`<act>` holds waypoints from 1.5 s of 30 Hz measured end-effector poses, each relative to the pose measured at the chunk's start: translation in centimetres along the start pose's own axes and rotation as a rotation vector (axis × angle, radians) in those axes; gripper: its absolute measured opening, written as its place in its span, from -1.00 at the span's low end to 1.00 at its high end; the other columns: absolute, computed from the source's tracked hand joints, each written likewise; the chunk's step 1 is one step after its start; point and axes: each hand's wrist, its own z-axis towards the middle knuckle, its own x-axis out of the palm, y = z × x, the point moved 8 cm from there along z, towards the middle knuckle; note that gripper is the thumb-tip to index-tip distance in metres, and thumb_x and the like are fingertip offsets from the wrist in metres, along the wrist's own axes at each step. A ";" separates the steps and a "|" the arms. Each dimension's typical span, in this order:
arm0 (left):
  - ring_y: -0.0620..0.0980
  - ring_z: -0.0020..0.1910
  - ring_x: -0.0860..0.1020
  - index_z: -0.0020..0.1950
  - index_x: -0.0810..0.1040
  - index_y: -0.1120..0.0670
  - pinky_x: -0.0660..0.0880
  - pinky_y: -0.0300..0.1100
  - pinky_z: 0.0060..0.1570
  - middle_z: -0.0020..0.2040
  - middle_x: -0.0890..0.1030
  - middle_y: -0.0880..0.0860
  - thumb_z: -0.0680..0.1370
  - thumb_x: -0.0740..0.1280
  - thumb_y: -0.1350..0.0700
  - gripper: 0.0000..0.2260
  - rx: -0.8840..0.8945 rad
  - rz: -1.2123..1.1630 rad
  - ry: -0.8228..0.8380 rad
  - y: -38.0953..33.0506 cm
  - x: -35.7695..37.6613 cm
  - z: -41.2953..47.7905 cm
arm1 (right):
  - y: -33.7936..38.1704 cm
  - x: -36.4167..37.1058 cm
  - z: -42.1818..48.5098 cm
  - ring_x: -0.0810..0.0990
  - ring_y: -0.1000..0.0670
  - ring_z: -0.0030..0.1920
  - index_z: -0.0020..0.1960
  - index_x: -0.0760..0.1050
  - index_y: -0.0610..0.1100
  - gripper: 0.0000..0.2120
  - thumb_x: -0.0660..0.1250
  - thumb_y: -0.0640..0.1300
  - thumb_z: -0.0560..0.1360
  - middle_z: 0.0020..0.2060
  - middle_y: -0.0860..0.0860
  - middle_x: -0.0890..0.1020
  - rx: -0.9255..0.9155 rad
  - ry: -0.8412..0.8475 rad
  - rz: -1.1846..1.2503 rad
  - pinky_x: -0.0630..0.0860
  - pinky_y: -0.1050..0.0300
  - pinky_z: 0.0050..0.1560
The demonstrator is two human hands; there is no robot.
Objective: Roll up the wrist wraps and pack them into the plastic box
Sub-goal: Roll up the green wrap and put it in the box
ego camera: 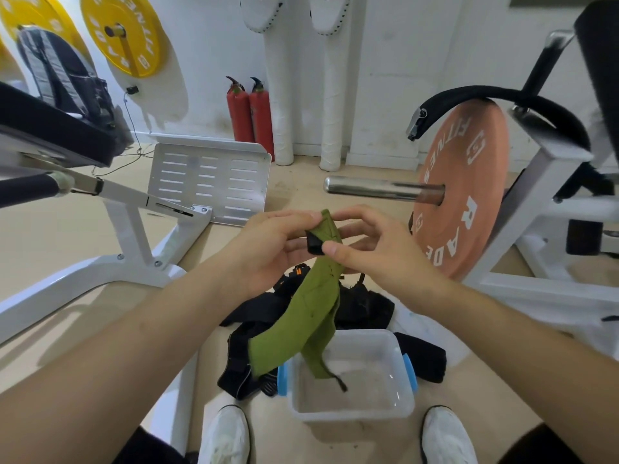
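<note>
Wrist wrap, green, held up over plastic box; left hand and right hand both pinch its top end, likely to start the roll, tail hanging free.

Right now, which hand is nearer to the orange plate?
Right. The right hand pinches the green wrap just left of the orange plate. The left hand holds the same wrap farther left, on the far side of the right hand.
</note>
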 end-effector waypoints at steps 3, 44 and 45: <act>-0.10 -0.19 0.66 0.19 0.66 0.19 0.60 -0.30 -0.16 -0.01 0.72 0.11 0.60 0.37 0.21 -0.81 -0.024 -0.028 -0.006 0.6 0.4 0.0 | -0.3 -0.1 0.0 0.75 -0.15 -0.11 0.26 0.55 -0.04 -0.55 0.57 -0.18 0.42 0.02 -0.15 0.69 0.028 -0.047 0.115 0.69 -0.18 -0.02; 0.01 -0.06 0.62 0.05 0.54 -0.04 0.57 0.00 -0.18 -0.04 0.65 0.04 0.54 0.46 0.20 -0.81 0.730 0.643 -0.146 -2.9 2.8 -0.5 | -0.1 -4.3 2.6 0.73 -0.08 -0.11 0.21 0.58 -0.15 -0.70 0.45 -0.30 0.50 -0.06 -0.08 0.74 -0.076 -0.005 0.257 0.67 0.01 -0.28; 0.05 -0.04 0.63 0.06 0.55 -0.06 0.61 0.07 -0.16 -0.02 0.66 0.05 0.54 0.46 0.17 -0.81 0.705 0.633 -0.155 -2.8 2.8 -0.5 | -0.1 -4.4 2.6 0.73 -0.06 -0.15 0.19 0.57 -0.15 -0.71 0.44 -0.33 0.50 -0.11 -0.05 0.75 -0.095 -0.026 0.268 0.65 0.04 -0.32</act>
